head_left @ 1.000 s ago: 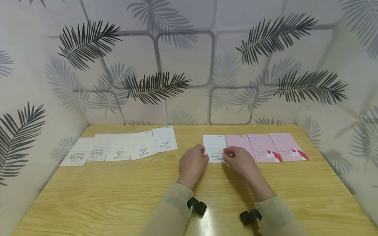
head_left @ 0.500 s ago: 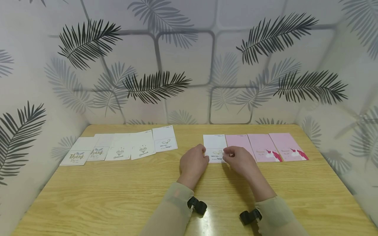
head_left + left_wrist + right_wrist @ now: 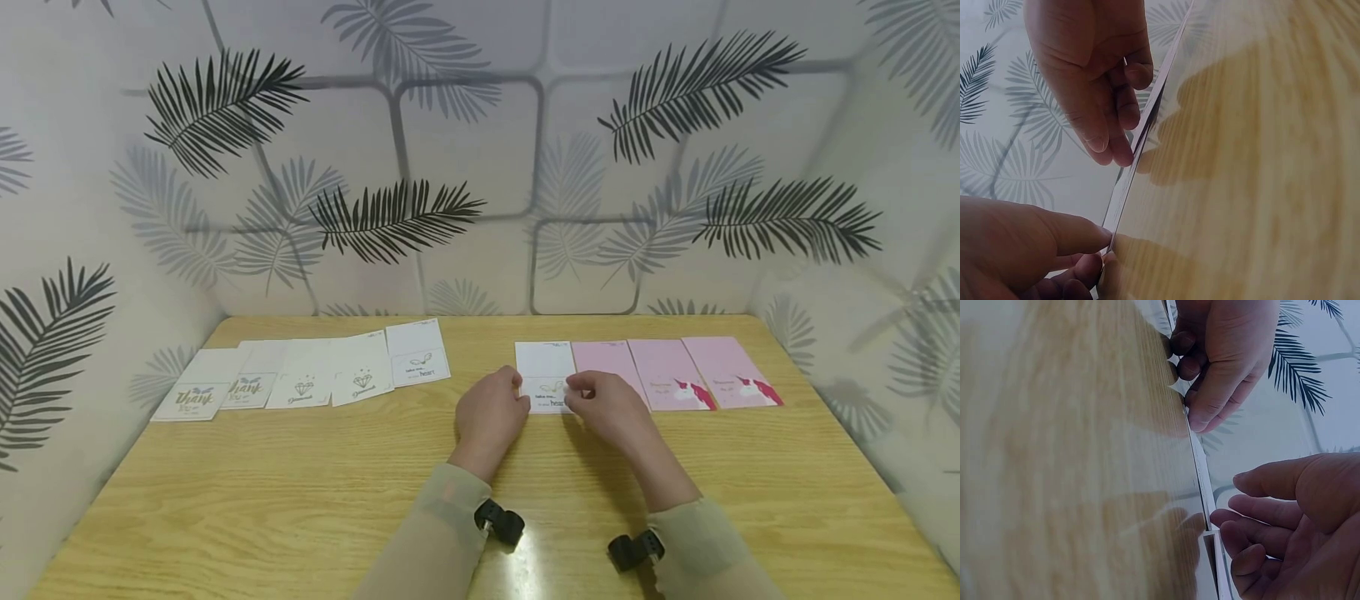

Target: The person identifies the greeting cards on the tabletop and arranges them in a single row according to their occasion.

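A white card (image 3: pixel 543 358) printed "take me... heart" lies on the table between both hands. At its left edge my left hand (image 3: pixel 491 421) pinches it, thumb on top and fingers curled at the edge; the right wrist view shows this left hand (image 3: pixel 1225 365) from across the card. My right hand (image 3: pixel 611 417) touches the card's right side with its fingertips. In the right wrist view the right hand (image 3: pixel 1304 531) has its thumb apart from loosely bent fingers. A pink card (image 3: pixel 603 354) is partly hidden behind the right hand.
Two pink unicorn cards (image 3: pixel 667 371) continue the right row. On the left stand out white "thank you" cards (image 3: pixel 197 400), diamond cards (image 3: pixel 303 367) and another heart card (image 3: pixel 417 342). Leaf-patterned walls (image 3: pixel 472 150) enclose the wooden table (image 3: pixel 300 500).
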Action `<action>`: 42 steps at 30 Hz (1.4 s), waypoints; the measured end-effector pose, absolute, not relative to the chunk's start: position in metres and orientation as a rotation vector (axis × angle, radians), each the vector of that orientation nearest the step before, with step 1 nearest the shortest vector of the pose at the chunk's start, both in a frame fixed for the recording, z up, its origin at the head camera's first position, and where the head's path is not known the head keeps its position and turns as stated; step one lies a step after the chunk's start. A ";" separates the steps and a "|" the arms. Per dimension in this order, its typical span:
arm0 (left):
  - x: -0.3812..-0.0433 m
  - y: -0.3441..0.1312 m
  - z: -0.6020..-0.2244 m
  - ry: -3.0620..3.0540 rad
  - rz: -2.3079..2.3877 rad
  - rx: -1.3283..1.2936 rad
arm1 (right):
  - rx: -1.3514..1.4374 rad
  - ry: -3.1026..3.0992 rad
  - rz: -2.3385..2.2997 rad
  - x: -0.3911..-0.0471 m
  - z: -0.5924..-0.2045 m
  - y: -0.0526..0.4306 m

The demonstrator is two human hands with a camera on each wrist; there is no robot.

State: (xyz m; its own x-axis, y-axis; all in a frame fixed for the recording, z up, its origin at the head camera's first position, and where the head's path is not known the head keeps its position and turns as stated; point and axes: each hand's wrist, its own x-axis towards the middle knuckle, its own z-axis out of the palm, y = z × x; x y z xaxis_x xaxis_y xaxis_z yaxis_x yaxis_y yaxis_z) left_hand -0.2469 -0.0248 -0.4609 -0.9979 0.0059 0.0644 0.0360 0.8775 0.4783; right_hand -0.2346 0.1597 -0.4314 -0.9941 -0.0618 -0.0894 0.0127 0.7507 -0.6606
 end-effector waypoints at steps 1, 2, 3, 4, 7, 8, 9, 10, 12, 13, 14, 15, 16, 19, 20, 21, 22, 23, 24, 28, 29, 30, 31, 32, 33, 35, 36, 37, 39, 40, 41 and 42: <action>-0.244 -0.025 -0.456 -2.991 -0.776 -0.031 | -0.041 2.842 -1.071 -0.235 -0.431 0.160; -0.247 -0.025 -0.461 -2.977 -0.766 -0.034 | -0.040 2.843 -1.070 -0.235 -0.431 0.159; -0.246 -0.025 -0.461 -2.975 -0.769 -0.034 | -0.040 2.843 -1.070 -0.235 -0.431 0.159; -0.246 -0.025 -0.461 -2.973 -0.771 -0.033 | -0.038 2.842 -1.072 -0.235 -0.431 0.159; -0.249 -0.026 -0.468 -2.953 -0.770 -0.037 | -0.025 2.842 -1.084 -0.234 -0.430 0.159; -0.249 -0.026 -0.468 -2.951 -0.771 -0.037 | -0.023 2.844 -1.088 -0.234 -0.430 0.158; -0.246 -0.026 -0.463 -2.960 -0.795 -0.030 | -0.019 2.847 -1.092 -0.233 -0.430 0.159; -0.246 -0.026 -0.463 -2.958 -0.805 -0.025 | -0.015 2.852 -1.094 -0.233 -0.430 0.159; -0.244 -0.026 -0.460 -2.945 -0.824 -0.024 | -0.004 2.858 -1.101 -0.233 -0.430 0.159; -0.243 -0.027 -0.460 -2.937 -0.844 -0.020 | 0.000 2.860 -1.107 -0.232 -0.429 0.158; -0.243 -0.028 -0.459 -2.927 -0.865 -0.017 | 0.004 2.860 -1.117 -0.232 -0.429 0.158; -0.242 -0.029 -0.458 -2.913 -0.892 -0.016 | 0.007 2.860 -1.129 -0.232 -0.429 0.157; -0.241 -0.031 -0.457 -2.903 -0.910 -0.013 | 0.007 2.861 -1.141 -0.232 -0.428 0.157; -0.236 -0.038 -0.448 -2.877 -0.987 -0.003 | -0.003 2.855 -1.200 -0.231 -0.425 0.155; -0.235 -0.041 -0.446 -2.865 -0.997 -0.002 | -0.008 2.849 -1.224 -0.231 -0.424 0.154; -0.234 -0.045 -0.444 -2.854 -1.009 0.001 | -0.019 2.846 -1.246 -0.231 -0.423 0.154; -0.233 -0.049 -0.442 -2.846 -1.014 0.007 | -0.031 2.837 -1.271 -0.231 -0.422 0.153; -0.233 -0.053 -0.440 -2.834 -1.025 0.011 | -0.045 2.826 -1.298 -0.230 -0.421 0.152; -0.233 -0.057 -0.438 -2.829 -1.031 0.024 | -0.062 2.819 -1.320 -0.230 -0.420 0.151; -0.231 -0.074 -0.430 -2.815 -1.042 0.086 | -0.115 2.762 -1.428 -0.231 -0.416 0.145; -0.231 -0.079 -0.429 -2.813 -1.039 0.104 | -0.124 2.747 -1.448 -0.231 -0.416 0.142; -0.230 -0.084 -0.428 -2.811 -1.026 0.116 | -0.129 2.726 -1.469 -0.232 -0.415 0.139; -0.230 -0.089 -0.426 -2.809 -1.013 0.126 | -0.132 2.701 -1.491 -0.232 -0.414 0.136; -0.230 -0.095 -0.426 -2.806 -1.000 0.136 | -0.135 2.678 -1.510 -0.233 -0.414 0.132; -0.229 -0.100 -0.425 -2.806 -0.988 0.151 | -0.135 2.654 -1.525 -0.234 -0.414 0.128; -0.229 -0.112 -0.424 -2.802 -0.965 0.172 | -0.147 2.605 -1.557 -0.234 -0.413 0.119; -0.228 -0.117 -0.423 -2.798 -0.954 0.180 | -0.151 2.578 -1.579 -0.235 -0.413 0.115; -0.228 -0.122 -0.423 -2.797 -0.948 0.193 | -0.155 2.555 -1.600 -0.235 -0.413 0.111; -0.228 -0.132 -0.424 -2.790 -0.940 0.214 | -0.162 2.511 -1.634 -0.236 -0.414 0.103; -0.227 -0.137 -0.425 -2.785 -0.935 0.220 | -0.167 2.494 -1.648 -0.237 -0.414 0.099; -0.228 -0.142 -0.426 -2.779 -0.935 0.228 | -0.169 2.478 -1.662 -0.237 -0.415 0.096; -0.228 -0.146 -0.427 -2.773 -0.933 0.235 | -0.171 2.455 -1.683 -0.238 -0.415 0.092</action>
